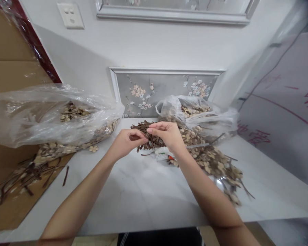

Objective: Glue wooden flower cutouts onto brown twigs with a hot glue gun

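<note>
Both hands are raised over the middle of the white table, close together in front of a pile of short brown sticks (154, 141). My left hand (127, 141) has thumb and forefinger pinched; whatever is between them is too small to make out. My right hand (166, 135) is also in a pinch, its fingertips just above and right of the left ones, and a tiny thin piece may lie between the two. Beside the right wrist is a white object with an orange part (171, 157), partly covered by the arm.
Clear plastic bags (48, 116) of pale flower-shaped pieces stand at the left, above sticks on cardboard (41, 191). Another bag (213, 119) is at the back right, with pale pieces (210, 159) spilling forward. Behind is a framed floral panel (164, 89).
</note>
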A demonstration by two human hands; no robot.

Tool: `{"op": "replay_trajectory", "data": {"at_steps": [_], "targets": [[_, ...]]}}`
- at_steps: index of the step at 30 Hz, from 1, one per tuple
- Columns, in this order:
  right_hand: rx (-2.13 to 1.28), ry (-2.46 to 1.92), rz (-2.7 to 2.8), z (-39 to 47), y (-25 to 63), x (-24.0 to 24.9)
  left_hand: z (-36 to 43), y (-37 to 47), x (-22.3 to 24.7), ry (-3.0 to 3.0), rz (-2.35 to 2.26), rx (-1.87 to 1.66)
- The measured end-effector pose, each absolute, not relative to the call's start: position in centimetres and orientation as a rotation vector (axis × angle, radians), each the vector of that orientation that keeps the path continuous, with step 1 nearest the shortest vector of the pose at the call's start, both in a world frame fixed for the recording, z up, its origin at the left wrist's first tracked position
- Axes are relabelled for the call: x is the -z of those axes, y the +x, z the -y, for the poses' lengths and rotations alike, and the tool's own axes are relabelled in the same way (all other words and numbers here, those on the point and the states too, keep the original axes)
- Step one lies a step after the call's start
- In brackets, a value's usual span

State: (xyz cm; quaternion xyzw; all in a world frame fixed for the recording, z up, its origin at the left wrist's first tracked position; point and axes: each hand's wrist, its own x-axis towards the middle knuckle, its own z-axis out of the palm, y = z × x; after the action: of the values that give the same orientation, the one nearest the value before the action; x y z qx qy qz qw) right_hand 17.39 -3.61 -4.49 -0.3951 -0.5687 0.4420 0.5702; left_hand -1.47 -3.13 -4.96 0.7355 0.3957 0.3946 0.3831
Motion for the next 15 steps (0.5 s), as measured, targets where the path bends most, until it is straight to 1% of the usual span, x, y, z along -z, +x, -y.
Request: {"op": "replay_trajectory", "data": {"at_steps": [7,15], "targets": [[-0.971,-1.061,1.5,3.8,18.1,4.0,2.9,-2.4,4.5,1.845,-1.001,-0.816],[-1.2,-0.976,1.473,3.7,18.1,4.2,2.8,-2.4,4.2,1.882,-0.928,-0.697]]}}
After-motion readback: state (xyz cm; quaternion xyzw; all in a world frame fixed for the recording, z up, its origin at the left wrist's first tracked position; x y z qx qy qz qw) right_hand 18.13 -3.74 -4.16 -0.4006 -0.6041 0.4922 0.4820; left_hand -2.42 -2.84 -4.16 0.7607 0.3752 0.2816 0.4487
